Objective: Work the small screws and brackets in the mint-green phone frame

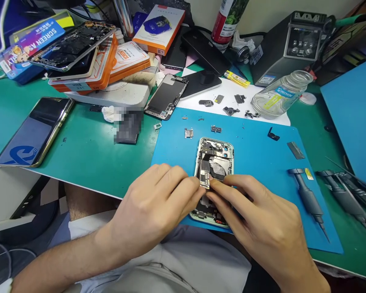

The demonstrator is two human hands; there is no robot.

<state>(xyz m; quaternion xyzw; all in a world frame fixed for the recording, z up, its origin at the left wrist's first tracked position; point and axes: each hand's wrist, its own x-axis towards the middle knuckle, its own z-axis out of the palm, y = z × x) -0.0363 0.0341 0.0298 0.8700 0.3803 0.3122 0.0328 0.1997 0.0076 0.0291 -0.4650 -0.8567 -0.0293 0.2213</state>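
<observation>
Opened phone [215, 162] lying back-down on blue mat [256, 162], near the front edge of the green table [88, 150]. Small circuit board [205, 176] inside, pinched between fingertips of left hand [154, 203] and right hand [259, 221], both closed on it. Screwdriver [308, 199] well to the right on the mat. Glass jar [280, 94] lying behind. Dark phone [36, 130] far left.

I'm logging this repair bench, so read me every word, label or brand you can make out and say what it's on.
"SCREEN AS", cut off: blue box, back left.
Pale blue label on the glass jar: too blurred to read.
Orange packs, the spray can and the grey machine: print too small.
Open phone under the left hand and right hand: no text readable.
</observation>
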